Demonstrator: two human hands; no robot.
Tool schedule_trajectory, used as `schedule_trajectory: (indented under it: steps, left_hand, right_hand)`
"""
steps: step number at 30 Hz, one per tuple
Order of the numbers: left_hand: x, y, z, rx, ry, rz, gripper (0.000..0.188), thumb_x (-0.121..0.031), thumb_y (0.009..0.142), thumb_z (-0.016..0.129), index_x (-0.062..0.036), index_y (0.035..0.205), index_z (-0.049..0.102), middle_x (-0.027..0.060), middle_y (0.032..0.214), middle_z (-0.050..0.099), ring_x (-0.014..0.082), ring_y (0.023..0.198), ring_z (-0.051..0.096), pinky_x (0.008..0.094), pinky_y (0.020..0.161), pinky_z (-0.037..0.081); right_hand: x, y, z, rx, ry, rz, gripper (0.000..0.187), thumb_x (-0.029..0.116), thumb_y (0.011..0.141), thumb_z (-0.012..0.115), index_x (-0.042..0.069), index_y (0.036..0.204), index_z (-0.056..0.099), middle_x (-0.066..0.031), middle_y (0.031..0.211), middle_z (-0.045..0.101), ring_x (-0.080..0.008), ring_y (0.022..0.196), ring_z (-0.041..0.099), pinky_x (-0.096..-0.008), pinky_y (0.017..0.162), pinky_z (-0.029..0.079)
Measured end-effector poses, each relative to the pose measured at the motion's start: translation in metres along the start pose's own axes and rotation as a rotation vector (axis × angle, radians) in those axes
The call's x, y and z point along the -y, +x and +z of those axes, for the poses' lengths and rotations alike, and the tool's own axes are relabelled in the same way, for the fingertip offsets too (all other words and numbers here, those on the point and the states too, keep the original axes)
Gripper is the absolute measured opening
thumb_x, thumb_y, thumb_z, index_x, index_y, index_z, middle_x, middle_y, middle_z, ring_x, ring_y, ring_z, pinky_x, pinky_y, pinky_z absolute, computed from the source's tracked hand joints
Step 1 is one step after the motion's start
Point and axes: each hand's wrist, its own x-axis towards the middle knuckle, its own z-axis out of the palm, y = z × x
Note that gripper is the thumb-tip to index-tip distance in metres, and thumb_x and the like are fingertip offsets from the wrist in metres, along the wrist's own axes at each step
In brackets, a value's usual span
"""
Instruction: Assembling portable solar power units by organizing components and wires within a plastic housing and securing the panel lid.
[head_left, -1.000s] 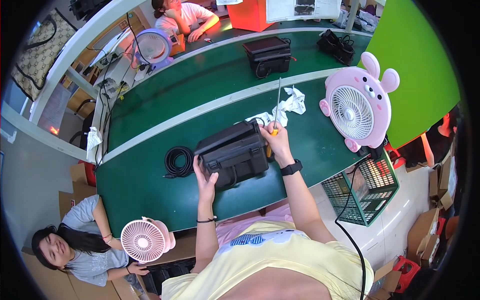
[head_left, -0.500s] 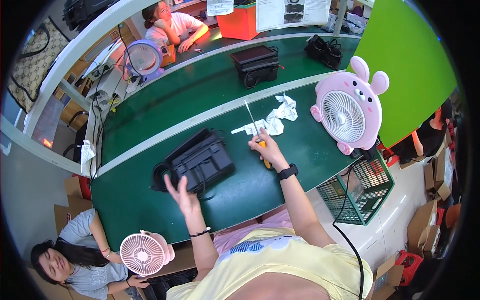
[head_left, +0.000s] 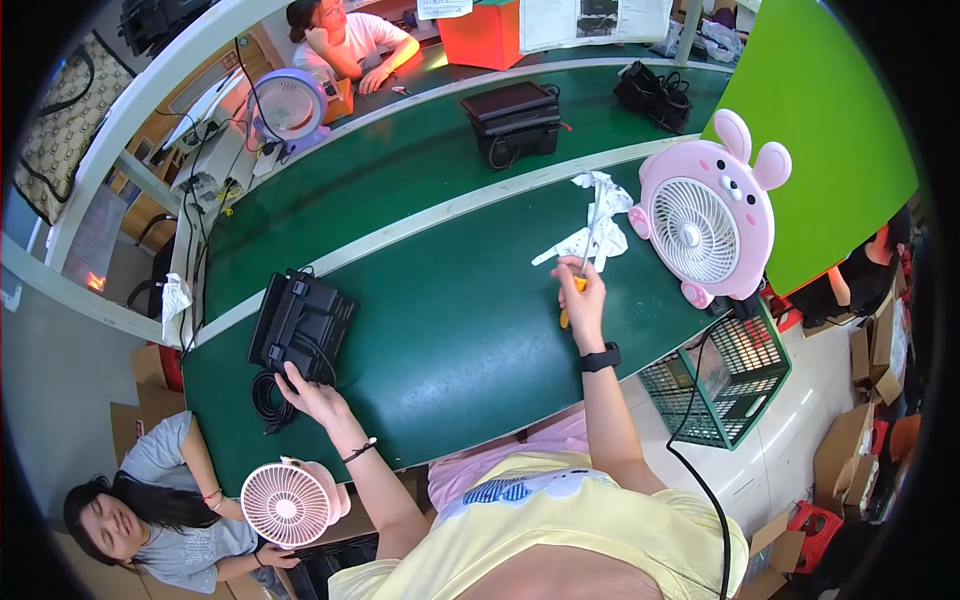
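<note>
My right hand (head_left: 583, 300) is closed around a screwdriver (head_left: 579, 285) with a yellow handle, its thin metal shaft pointing away from me over a crumpled white cloth or paper (head_left: 577, 243). At the left of the green bench lies a boxy black device (head_left: 305, 322) with a panel along one side. A black cable (head_left: 268, 402) is coiled at its near end. My left hand (head_left: 318, 398) is beside the device's near corner, fingers apart and holding nothing; I cannot tell whether the fingertips touch it.
A pink rabbit-shaped fan (head_left: 708, 222) stands at the bench's right end above a green crate (head_left: 735, 385). A small pink fan (head_left: 291, 503) is at the near left by a seated person. Beyond a white divider are another black device (head_left: 513, 122) and a black bundle (head_left: 652, 97).
The black device has moved left and turned, with its cable coil now at the near end. My left hand has followed left. My right hand has moved right with the screwdriver; the white cloth or paper has shifted right.
</note>
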Motion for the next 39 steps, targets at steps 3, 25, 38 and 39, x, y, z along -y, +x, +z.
schedule_trajectory:
  steps: [3,25,38,39]
  left_hand:
    - [0.012,-0.004,-0.013,-0.045,0.117,0.182,0.074,-0.023,0.090,0.076,-0.0105,0.150,0.035,0.0122,0.143,0.047,0.0247,0.125,0.048,0.0393,0.106,0.038]
    - [0.164,-0.114,0.150,1.111,0.765,0.440,0.035,0.002,0.085,0.063,-0.0052,0.119,0.059,0.0155,0.122,0.057,0.0312,0.118,0.058,0.0373,0.098,0.050]
    - [0.245,-0.084,0.279,1.010,0.955,0.720,0.080,-0.014,0.079,0.071,-0.0068,0.149,0.032,0.0201,0.152,0.039,0.0370,0.146,0.030,0.0455,0.120,0.026]
    - [0.245,-0.084,0.282,1.035,1.048,0.670,0.084,-0.017,0.077,0.072,-0.0087,0.150,0.032,0.0191,0.152,0.039,0.0361,0.147,0.028,0.0468,0.120,0.024]
  right_hand:
    - [-0.002,-0.011,0.017,0.063,-0.112,-0.083,0.014,0.011,0.095,0.064,0.005,0.107,0.068,-0.0004,0.072,0.069,-0.0036,0.052,0.054,-0.0212,0.048,0.042]
    - [-0.007,-0.029,0.035,0.257,-0.234,-0.324,0.013,0.003,0.091,0.063,0.006,0.104,0.062,-0.0100,0.074,0.069,-0.0228,0.068,0.071,-0.0324,0.061,0.054]
    - [-0.010,-0.027,0.037,0.288,-0.335,-0.300,0.015,0.006,0.088,0.065,0.009,0.102,0.062,-0.0127,0.076,0.068,-0.0316,0.067,0.069,-0.0366,0.060,0.054]
    - [-0.012,-0.026,0.038,0.274,-0.339,-0.300,0.015,0.006,0.088,0.065,0.009,0.102,0.062,-0.0127,0.076,0.068,-0.0316,0.067,0.069,-0.0366,0.060,0.054]
